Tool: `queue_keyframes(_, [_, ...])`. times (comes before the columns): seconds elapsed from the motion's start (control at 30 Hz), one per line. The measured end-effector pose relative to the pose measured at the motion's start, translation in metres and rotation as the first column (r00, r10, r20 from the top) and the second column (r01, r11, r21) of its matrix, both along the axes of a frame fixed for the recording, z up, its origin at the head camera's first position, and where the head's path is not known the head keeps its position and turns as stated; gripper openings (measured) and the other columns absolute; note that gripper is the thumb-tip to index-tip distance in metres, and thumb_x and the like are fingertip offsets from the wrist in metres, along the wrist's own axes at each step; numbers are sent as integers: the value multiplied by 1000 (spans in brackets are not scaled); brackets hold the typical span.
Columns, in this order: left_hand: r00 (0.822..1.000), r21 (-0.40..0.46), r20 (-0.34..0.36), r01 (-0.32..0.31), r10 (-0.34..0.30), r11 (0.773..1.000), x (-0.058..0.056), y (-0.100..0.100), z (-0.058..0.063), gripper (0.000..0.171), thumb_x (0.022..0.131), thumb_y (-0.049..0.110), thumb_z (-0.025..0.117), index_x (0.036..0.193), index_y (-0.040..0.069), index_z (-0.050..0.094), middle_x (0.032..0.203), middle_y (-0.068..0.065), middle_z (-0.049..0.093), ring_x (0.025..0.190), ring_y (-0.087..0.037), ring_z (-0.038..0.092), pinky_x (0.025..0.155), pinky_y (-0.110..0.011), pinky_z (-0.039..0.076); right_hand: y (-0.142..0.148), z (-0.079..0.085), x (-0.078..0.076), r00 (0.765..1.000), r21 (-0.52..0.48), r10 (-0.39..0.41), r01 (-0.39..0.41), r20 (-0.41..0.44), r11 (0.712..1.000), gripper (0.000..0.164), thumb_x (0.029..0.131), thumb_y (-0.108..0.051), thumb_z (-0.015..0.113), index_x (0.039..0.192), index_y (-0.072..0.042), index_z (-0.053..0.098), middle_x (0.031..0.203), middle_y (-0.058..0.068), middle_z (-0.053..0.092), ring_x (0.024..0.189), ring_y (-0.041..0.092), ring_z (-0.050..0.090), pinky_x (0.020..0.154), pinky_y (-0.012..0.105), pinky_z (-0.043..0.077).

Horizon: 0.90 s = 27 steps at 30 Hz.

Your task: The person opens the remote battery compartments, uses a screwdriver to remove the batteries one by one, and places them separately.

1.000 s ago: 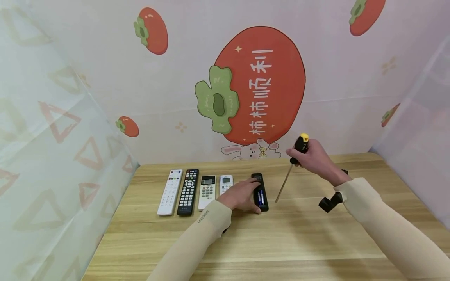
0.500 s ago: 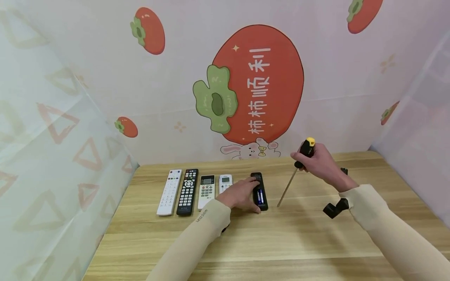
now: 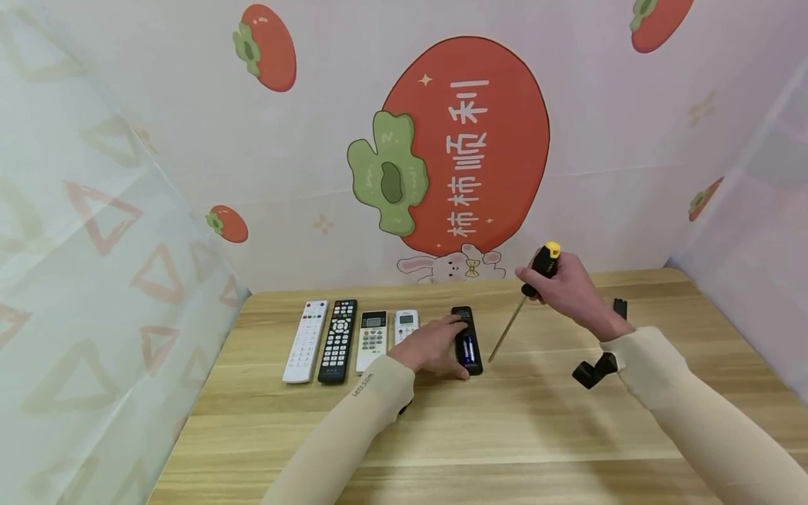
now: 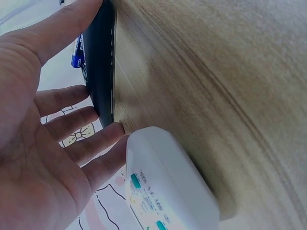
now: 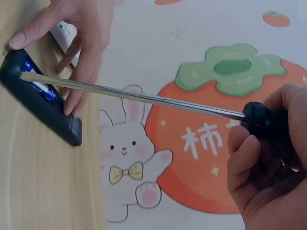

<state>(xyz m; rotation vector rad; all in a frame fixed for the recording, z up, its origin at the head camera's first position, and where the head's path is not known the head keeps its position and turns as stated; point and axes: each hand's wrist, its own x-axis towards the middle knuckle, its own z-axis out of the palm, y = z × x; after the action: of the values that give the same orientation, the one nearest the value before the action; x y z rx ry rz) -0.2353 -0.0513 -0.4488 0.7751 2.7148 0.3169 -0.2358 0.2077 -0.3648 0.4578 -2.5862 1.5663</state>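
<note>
My left hand (image 3: 435, 347) holds a black remote control (image 5: 41, 108) flat on the table, thumb at its near end and fingers along its left side and upper face. Its battery bay is uncovered, with blue-and-silver batteries (image 3: 468, 348) inside. My right hand (image 3: 564, 284) grips a screwdriver (image 3: 507, 330) by its black and yellow handle. The long metal shaft slants down to the left. In the head view the tip appears just right of the remote; in the right wrist view it overlaps the bay's end. Whether it touches cannot be told.
Left of the black remote stand a white remote (image 3: 306, 344), a black one (image 3: 338, 344), a white one with a screen (image 3: 372, 340) and a smaller white one (image 3: 407, 320), partly behind my left hand. A small black piece (image 3: 621, 307) lies behind my right wrist.
The right hand with the screwdriver shifts slightly right, then back left, its tip now closer to the remote. The left hand and the remote stay in place.
</note>
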Motion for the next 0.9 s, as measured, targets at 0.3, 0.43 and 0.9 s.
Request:
queue_keyframes(0.3, [1000,13,-1,3,-3,1000,-2,1,-1,96,79,52,84,156,14,41,164,-4,31,147,-26,36,117,-39,34,-20,-6,0,990,14,12,-10,-144,1000,22,98,-20,69,83,-4,62,66,11,61,53,24,59,47,33,50])
queue_keyframes(0.43, [1000,21,-1,1,-1,1000,-3,0,-2,96,79,51,85,156,14,42,164,-4,32,146,-26,37,117,-40,34,-26,-11,0,979,26,20,-14,-202,1000,19,98,-18,69,84,-7,62,67,7,61,52,23,59,49,32,51])
queue_keyframes(0.9, [1000,46,20,-7,6,999,-4,-1,-3,95,78,49,86,155,14,43,163,-4,33,147,-25,36,117,-39,34,-33,-2,-2,958,52,31,-17,-284,999,9,96,-9,69,89,-8,64,73,2,61,58,17,57,55,28,48])
